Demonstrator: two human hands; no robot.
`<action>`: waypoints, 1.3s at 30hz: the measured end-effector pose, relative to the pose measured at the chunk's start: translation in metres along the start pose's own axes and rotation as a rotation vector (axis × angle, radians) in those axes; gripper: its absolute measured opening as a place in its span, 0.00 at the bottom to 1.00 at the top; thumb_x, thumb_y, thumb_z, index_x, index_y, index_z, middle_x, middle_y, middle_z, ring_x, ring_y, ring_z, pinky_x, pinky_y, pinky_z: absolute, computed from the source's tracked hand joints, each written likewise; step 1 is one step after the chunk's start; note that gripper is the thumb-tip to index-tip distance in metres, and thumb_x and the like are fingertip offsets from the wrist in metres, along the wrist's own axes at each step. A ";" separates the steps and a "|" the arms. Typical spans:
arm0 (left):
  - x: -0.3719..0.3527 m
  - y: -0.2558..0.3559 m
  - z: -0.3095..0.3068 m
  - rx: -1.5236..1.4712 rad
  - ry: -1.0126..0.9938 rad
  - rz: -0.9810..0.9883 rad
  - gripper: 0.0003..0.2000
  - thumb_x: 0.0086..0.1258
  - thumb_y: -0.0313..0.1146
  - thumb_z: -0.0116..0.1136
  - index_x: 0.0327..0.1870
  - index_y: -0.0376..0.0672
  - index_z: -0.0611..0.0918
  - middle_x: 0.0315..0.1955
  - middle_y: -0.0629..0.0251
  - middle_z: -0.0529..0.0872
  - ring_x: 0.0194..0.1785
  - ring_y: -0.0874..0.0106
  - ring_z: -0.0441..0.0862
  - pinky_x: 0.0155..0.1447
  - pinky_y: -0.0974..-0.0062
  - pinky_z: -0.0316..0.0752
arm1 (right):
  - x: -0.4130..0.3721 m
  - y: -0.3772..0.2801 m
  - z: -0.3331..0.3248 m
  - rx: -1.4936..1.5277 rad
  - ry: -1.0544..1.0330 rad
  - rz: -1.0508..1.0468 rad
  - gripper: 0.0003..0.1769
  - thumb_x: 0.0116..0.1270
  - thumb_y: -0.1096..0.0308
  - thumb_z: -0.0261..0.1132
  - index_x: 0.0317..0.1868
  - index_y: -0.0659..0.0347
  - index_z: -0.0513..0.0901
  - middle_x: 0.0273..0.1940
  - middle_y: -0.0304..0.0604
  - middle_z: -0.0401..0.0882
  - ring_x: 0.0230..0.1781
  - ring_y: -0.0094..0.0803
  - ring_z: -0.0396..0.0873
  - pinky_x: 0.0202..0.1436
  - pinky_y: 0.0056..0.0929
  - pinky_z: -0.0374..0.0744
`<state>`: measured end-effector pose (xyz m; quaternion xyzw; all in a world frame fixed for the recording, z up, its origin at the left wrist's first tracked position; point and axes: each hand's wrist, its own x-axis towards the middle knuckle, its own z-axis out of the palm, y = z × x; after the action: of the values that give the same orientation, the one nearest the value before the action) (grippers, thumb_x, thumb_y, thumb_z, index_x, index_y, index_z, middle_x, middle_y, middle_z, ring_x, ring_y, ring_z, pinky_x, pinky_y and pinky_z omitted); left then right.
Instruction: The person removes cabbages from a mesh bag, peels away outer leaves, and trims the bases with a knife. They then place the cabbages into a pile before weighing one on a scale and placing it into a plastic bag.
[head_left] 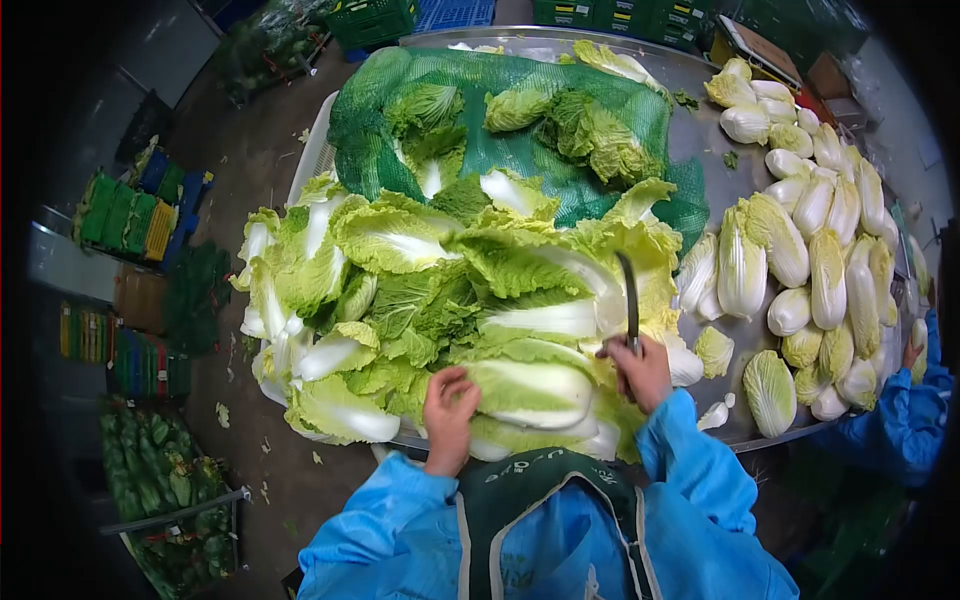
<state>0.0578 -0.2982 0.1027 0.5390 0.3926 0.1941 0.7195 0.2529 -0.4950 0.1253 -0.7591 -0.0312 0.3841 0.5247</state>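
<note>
Napa cabbage lies crosswise on the leaf pile's near side, so it's within easy reach, right hand clenched round a knife pointing away from the body, left hand loosely open alongside, can't tell if touching.

Cabbage leaves yel-grn, wht ribs; net dk grn mesh; sleeves blu.

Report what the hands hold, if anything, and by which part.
The right hand grips a knife by its handle; the left hand appears empty.
</note>
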 end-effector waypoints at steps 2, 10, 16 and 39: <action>-0.014 -0.022 -0.016 -0.078 0.152 -0.270 0.25 0.60 0.26 0.60 0.58 0.43 0.65 0.54 0.64 0.67 0.51 0.74 0.69 0.52 0.75 0.69 | -0.010 0.014 0.019 -0.199 -0.082 -0.316 0.20 0.60 0.56 0.65 0.43 0.65 0.80 0.21 0.44 0.78 0.18 0.30 0.75 0.23 0.27 0.74; -0.008 -0.006 -0.005 -0.274 0.101 -0.114 0.30 0.61 0.27 0.58 0.63 0.49 0.59 0.61 0.64 0.60 0.57 0.71 0.63 0.51 0.74 0.68 | 0.005 0.037 0.044 -0.636 -0.334 -0.216 0.37 0.50 0.43 0.69 0.53 0.63 0.77 0.45 0.55 0.79 0.44 0.47 0.80 0.48 0.36 0.76; -0.017 -0.030 -0.010 -0.378 0.252 -0.301 0.27 0.63 0.28 0.57 0.62 0.51 0.60 0.57 0.67 0.62 0.55 0.73 0.64 0.52 0.68 0.68 | 0.004 0.038 0.058 -0.824 -0.307 -0.398 0.49 0.44 0.38 0.70 0.61 0.62 0.69 0.51 0.56 0.76 0.48 0.51 0.77 0.52 0.39 0.75; 0.064 -0.036 0.032 -0.191 -0.157 -0.149 0.22 0.56 0.21 0.55 0.55 0.37 0.71 0.42 0.61 0.81 0.42 0.73 0.80 0.47 0.77 0.75 | 0.057 0.027 -0.030 -0.111 0.568 -0.472 0.24 0.58 0.63 0.67 0.52 0.67 0.75 0.25 0.37 0.76 0.18 0.19 0.69 0.20 0.20 0.68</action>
<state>0.1165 -0.2854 0.0503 0.4509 0.3537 0.1340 0.8085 0.3021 -0.5042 0.0762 -0.8346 -0.0794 0.0243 0.5445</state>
